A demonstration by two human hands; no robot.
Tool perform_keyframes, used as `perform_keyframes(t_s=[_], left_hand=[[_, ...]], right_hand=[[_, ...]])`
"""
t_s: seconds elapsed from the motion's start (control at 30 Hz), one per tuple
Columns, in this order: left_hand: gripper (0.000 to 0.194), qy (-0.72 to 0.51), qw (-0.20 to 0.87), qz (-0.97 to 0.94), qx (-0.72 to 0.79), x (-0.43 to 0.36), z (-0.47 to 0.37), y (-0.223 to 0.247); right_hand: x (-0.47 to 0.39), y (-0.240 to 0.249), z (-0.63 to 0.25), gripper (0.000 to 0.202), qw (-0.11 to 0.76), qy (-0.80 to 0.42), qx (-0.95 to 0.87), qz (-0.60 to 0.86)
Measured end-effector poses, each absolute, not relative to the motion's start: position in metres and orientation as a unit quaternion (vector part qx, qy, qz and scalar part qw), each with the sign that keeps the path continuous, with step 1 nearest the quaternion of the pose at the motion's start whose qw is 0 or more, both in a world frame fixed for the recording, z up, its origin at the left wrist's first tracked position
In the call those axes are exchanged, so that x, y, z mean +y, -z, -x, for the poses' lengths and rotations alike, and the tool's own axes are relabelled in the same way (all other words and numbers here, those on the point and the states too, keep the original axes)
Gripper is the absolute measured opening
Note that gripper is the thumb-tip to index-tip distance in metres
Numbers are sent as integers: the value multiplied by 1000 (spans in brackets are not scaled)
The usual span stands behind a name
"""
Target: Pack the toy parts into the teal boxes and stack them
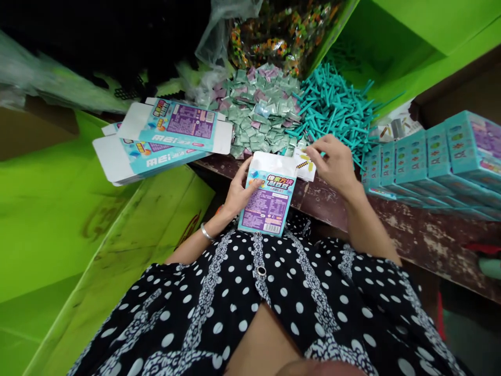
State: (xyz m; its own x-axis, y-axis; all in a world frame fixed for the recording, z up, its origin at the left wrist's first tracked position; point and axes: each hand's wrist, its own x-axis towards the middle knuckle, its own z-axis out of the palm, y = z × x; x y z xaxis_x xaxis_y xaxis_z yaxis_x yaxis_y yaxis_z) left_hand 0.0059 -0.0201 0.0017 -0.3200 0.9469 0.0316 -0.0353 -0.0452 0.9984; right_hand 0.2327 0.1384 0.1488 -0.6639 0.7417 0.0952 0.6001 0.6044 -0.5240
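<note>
My left hand (237, 189) is closed around the left side of a blue and purple printed carton (266, 201), its thumb lying across the front. The carton stands upright against my body, with its white top flap raised. Just right of it, my right hand (332, 161) pinches the upper edge of a white printed card (305, 169) with yellow and brown pictures. Part of the card is hidden by the carton and fingers. Beyond both hands lies a heap of small green and pink sachets (262, 112), beside a pile of turquoise plastic sticks (336, 104).
Flattened cartons (176, 130) lie stacked at the left on a bright green box (148, 209). Filled-out cartons (434, 156) stand in rows at the right on the worn brown bench (415, 230). A clear bag of colourful small pieces (282, 39) sits at the back.
</note>
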Motion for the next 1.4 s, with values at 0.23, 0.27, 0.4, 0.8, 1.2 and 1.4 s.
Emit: perform_keyframes(t_s=[0.23,0.27,0.4,0.8,1.2,1.4], left_hand=[[69,-573,408,-419,574,-25,-11,2],[67,-572,410,-425,569,-25,-11,3],[63,-565,417,-441,558,-26,-11,-2],[65,-553,401,-464,564,-34,-17,-30],[50,-585,441,-449,511,-28,-8,-17],[43,-588,416,-462,518,-25,-5,-8]], right_hand=[[46,-43,-240,79,210,-358,-791,449],[43,-37,-237,78,217,-348,-786,462],[62,-55,-236,69,244,-234,-819,464],[101,-126,-201,91,26,-242,-935,259],[96,-98,-243,52,370,-224,-821,372],[40,-32,-245,49,404,-391,-712,421]])
